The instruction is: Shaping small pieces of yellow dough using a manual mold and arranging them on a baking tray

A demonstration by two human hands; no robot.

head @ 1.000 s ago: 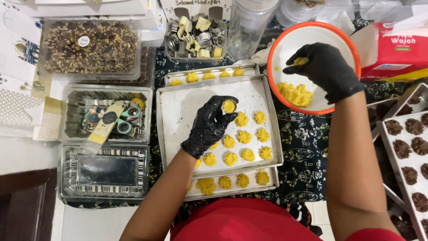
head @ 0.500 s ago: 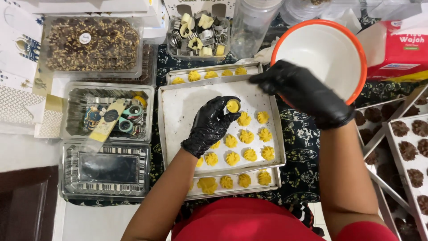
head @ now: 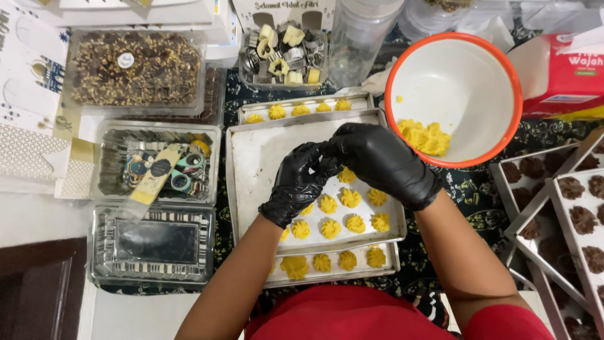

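My left hand (head: 297, 184) and my right hand (head: 382, 162), both in black gloves, meet fingertip to fingertip above the metal baking tray (head: 270, 151). Their fingers are pinched together at one spot, and the small yellow dough piece between them is hidden. Just below the hands, rows of yellow swirl-shaped cookies (head: 350, 198) lie on the tray's near right part. Its far left part is bare. To the right stands a white bowl with an orange rim (head: 453, 36), holding a small heap of yellow dough pieces (head: 425, 135).
Two more trays with yellow cookies lie under this one, one showing at the near edge (head: 324, 263) and one at the far edge (head: 302, 110). Trays of brown cookies (head: 582, 220) sit at right. Clear boxes of chocolate cookies (head: 135, 66), cutters (head: 283, 53) and tape rolls (head: 160, 167) stand at left and behind.
My right hand left the bowl with a dough piece and came left over the tray to meet my left hand, which lifted slightly off the cookie rows.
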